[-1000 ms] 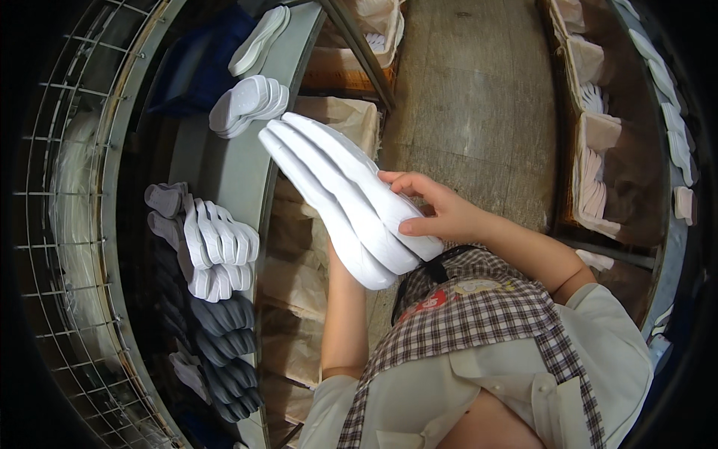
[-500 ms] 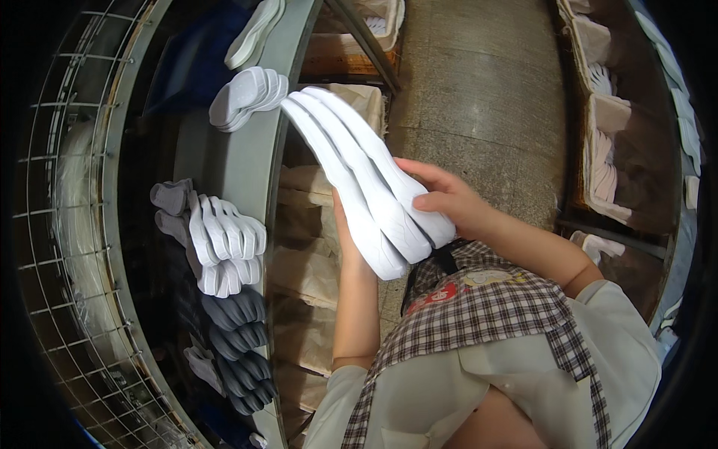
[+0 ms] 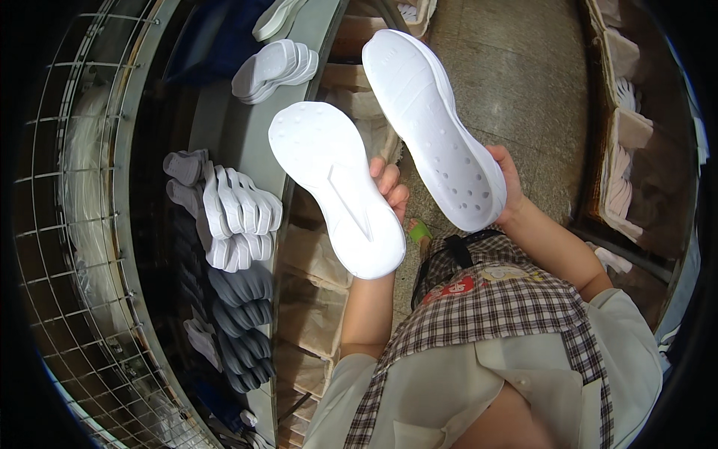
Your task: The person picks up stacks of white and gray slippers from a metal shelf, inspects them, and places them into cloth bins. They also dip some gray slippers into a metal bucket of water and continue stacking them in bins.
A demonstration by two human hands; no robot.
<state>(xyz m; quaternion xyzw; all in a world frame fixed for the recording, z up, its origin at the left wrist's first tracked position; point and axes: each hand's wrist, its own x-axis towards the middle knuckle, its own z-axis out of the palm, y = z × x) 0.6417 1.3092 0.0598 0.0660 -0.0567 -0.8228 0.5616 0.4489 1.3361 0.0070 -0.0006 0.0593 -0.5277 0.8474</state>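
Two white shoe soles are spread apart in front of me. My left hand (image 3: 390, 185) is closed on one white shoe sole (image 3: 340, 202) from behind, its fingertips curling round the right edge. That sole turns its underside with a long grooved recess up to me. My right hand (image 3: 511, 187) grips another white shoe sole (image 3: 434, 123) at the heel end, with the dotted inner face showing. Whether a further sole lies behind it I cannot tell. Left of the hands, a small stack of white soles (image 3: 275, 69) rests on the grey metal shelf (image 3: 258, 123).
Further down the shelf stand rows of white soles (image 3: 239, 202) and dark grey soles (image 3: 243, 322). A wire mesh rack (image 3: 82, 179) runs along the far left. Cloth-lined baskets (image 3: 318, 258) sit beneath the shelf, and more lined baskets (image 3: 632, 131) line the right side of the aisle.
The bundle of three white soles held in both hands has been parted. One sole is now in my left hand, turned underside up, and my right hand has moved right with another.
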